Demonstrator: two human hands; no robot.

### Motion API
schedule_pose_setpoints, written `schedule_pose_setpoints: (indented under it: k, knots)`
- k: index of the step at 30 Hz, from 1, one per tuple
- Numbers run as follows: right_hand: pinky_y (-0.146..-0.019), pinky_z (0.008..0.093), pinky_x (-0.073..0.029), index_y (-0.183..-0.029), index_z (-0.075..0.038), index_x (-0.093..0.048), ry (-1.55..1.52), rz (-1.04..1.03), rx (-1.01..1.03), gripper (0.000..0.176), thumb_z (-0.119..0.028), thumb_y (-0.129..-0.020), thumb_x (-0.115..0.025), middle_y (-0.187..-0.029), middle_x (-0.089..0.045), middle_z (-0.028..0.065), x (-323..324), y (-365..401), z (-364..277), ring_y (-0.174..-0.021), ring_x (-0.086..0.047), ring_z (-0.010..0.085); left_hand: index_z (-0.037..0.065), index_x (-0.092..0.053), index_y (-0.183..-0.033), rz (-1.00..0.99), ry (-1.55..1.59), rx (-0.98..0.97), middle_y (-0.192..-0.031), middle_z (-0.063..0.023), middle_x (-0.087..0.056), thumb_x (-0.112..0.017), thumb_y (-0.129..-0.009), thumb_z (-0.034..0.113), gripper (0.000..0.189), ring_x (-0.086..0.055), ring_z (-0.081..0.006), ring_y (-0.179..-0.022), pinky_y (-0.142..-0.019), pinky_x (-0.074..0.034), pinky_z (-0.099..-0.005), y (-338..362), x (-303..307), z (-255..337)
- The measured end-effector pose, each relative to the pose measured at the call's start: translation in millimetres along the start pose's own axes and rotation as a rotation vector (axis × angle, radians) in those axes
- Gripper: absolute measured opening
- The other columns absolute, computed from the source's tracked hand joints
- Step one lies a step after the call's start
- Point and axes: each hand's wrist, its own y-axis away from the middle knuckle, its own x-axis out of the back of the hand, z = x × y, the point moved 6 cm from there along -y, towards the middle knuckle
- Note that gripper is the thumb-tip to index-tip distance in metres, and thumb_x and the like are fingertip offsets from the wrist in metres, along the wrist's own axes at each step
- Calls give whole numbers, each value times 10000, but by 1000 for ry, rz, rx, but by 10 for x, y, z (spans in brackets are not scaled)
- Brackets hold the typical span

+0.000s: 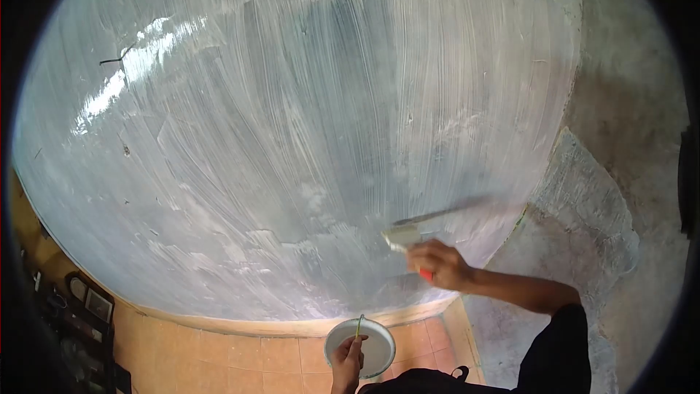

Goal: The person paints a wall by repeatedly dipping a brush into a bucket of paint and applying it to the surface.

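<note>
My right hand [439, 263] is closed around the red handle of a wide, pale-bristled paintbrush [402, 237]. The bristles are against or very near the lower part of a grey wall [321, 131], which is streaked with long brush strokes. Below, my left hand [346, 357] grips the thin handle of a round white bucket [392, 350] by its yellowish-green grip. Pale liquid seems to fill the bucket, though its depth cannot be made out.
Orange floor tiles [248, 357] run along the wall's foot. Dark objects [80, 321] stand at lower left. To the right, a rougher side wall [620, 102] with a patchy grey area meets this one at a corner. A dark bent wire [117, 60] sticks out at upper left.
</note>
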Motion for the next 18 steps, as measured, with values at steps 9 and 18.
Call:
schedule_pose_setpoints:
  k: [9, 18]
  knots:
    - [-713, 287, -534, -1016, 18, -663, 13, 122, -97, 109, -37, -936, -614, -976, -695, 96, 1470, -2238, -110, -846, -659, 136, 39, -699, -1075, 6, -104, -313, -540, 97, -339, -551, -1014, 321, 324, -264, -28, -427, -410, -199, -230, -208, 254, -129]
    - [-718, 289, -483, -903, 6, -626, 201, 359, 338, 62, 23, -879, -680, -872, -659, 61, 2448, -3552, -948, -788, -606, 145, 46, -708, -1078, 18, -124, -258, -537, 100, -338, -556, -1011, 326, 325, -267, -25, -435, -414, -188, -233, -255, 317, -41]
